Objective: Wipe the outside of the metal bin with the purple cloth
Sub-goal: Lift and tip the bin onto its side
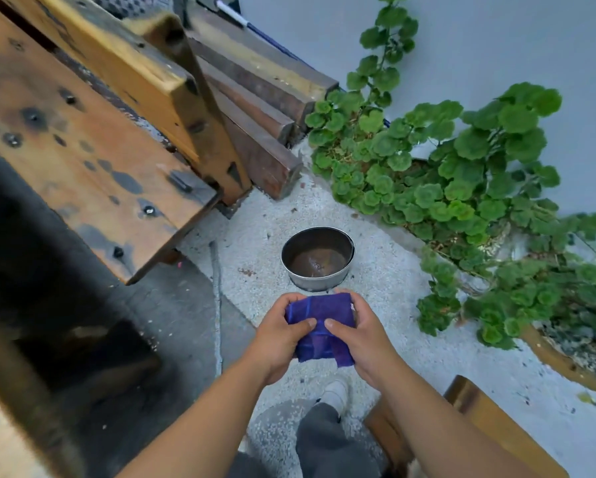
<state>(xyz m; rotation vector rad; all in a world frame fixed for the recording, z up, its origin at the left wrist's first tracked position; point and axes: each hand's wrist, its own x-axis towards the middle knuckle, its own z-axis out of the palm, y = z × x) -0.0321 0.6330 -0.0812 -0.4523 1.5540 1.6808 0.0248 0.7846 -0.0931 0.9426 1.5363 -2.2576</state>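
Pale speckled concrete ground (386, 281) fills the middle of the frame, with a darker patch of paving toward the lower left and a light grey wall (479, 43) across the upper right. Worn wooden benches (93, 139) with dark stains and bolt heads slant across the upper left, and darker wooden beams (255, 98) lie stacked behind them. A leafy green plant (455, 174) sprawls along the foot of the wall on the right side. Just below the centre of the frame a round metal bin (319, 258) stands upright on the concrete, open at the top, its inside brown and rusty-looking, with liquid or a wet sheen at the bottom. Right below it in the frame, and apart from it, both hands hold a folded purple cloth (320, 326) in the air. The left hand (284, 331) grips the cloth's left edge, thumb pressed on top and fingers curled under; the right hand (362, 334) grips the right edge the same way, so the thumbs nearly meet over the middle fold. At the bottom centre a grey trouser leg (327, 439) and a light shoe (336, 393) show on the ground, and another wooden edge (486, 419) sits at the lower right.
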